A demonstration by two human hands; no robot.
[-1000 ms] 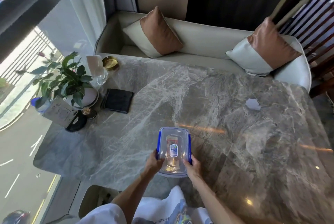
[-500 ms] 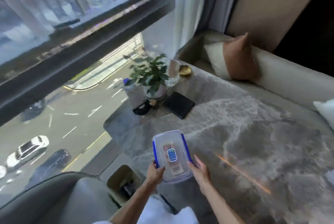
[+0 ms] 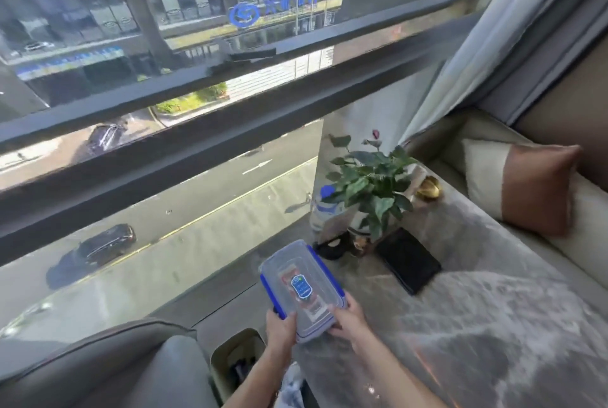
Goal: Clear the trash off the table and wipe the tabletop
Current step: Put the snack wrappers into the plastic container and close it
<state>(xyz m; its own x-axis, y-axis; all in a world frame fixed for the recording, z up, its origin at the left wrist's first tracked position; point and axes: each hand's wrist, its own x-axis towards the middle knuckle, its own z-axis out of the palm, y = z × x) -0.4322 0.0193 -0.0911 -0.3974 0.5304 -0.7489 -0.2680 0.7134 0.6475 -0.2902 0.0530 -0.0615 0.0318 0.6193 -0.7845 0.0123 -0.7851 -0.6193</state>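
A clear plastic food box (image 3: 301, 279) with blue clips and a blue label on its lid is held over the near left edge of the grey marble table (image 3: 477, 325). My left hand (image 3: 280, 328) grips its near left corner and my right hand (image 3: 348, 320) grips its near right corner. Something red shows through the lid. Below the table edge stands a beige waste bin (image 3: 232, 361), open at the top with dark items inside.
At the table's far left corner stand a potted green plant (image 3: 370, 187), a water bottle (image 3: 324, 210), a gold dish (image 3: 427, 188), a black round object (image 3: 330, 248) and a black folder (image 3: 408, 262). A cushioned bench with a brown-white pillow (image 3: 523, 187) runs along the right. A grey seat (image 3: 131, 371) lies lower left beside the window.
My view has swung left toward the window. The box, held in both hands, has moved left to the table's edge, nearer the bin.
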